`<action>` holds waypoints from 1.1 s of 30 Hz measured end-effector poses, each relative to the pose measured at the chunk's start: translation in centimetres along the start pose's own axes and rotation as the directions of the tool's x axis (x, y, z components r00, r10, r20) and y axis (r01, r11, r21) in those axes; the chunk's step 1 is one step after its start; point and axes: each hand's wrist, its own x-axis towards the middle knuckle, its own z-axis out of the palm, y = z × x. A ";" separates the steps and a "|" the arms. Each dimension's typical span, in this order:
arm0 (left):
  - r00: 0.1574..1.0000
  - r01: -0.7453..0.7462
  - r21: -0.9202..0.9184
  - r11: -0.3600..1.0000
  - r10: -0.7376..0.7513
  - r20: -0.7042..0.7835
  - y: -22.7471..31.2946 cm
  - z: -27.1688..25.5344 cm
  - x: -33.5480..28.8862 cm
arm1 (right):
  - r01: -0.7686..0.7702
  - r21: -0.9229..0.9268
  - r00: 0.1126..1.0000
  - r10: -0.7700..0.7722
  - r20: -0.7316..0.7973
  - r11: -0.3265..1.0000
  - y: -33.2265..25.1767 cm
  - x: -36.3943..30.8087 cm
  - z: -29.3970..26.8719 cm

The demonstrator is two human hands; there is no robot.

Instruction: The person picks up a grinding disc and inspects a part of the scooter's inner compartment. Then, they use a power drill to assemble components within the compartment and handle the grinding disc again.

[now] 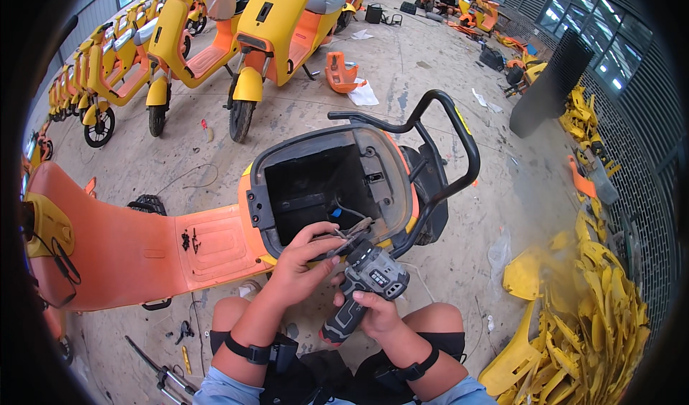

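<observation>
My right hand [378, 314] is wrapped around a grey and black cordless drill [375, 272], whose nose points up and left toward the open seat compartment [316, 189] of an orange and yellow scooter. Just beyond the drill's nose, my left hand [308, 258] has its fingers closed at the compartment's near edge. A small dark piece [357, 230] lies at those fingertips; its kind is hard to make out. Inside the dark compartment a blue connector [336, 212] shows on a cable. A black tubular rack [459, 136] curves around the scooter's rear.
Small dark screws [192, 241] lie on the scooter's orange footboard [222, 250]. Yellow body panels [574, 326] are heaped at the right. Yellow scooters [276, 24] stand in rows at the far left. An orange part [341, 72] and a dark column [551, 82] are farther off.
</observation>
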 end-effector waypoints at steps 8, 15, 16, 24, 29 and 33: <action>1.000 0.024 0.021 0.999 -0.024 -0.018 0.3 0.2 0.0 | -0.012 0.031 1.000 0.013 -0.024 0.999 0.4 0.0 -0.2; 1.000 0.018 0.064 0.998 -0.016 -0.018 0.3 0.2 0.1 | -0.022 0.049 0.999 0.023 -0.031 0.999 0.3 0.1 0.0; 1.000 0.018 0.064 0.998 -0.017 -0.018 0.4 0.2 0.1 | -0.019 0.070 0.999 0.021 -0.026 0.997 0.4 0.2 0.0; 0.998 0.030 0.108 0.994 -0.025 -0.053 0.8 0.5 0.2 | -0.034 0.066 0.999 0.036 -0.027 0.997 0.8 0.2 -0.9; 0.996 -0.012 0.143 0.990 0.025 -0.085 0.3 0.7 0.2 | -0.011 0.074 0.999 0.014 -0.040 0.997 0.8 0.4 -0.3; 0.990 0.007 0.133 0.991 0.012 -0.143 0.4 1.1 0.3 | -0.043 0.067 0.998 0.046 -0.032 0.997 1.0 0.5 -0.5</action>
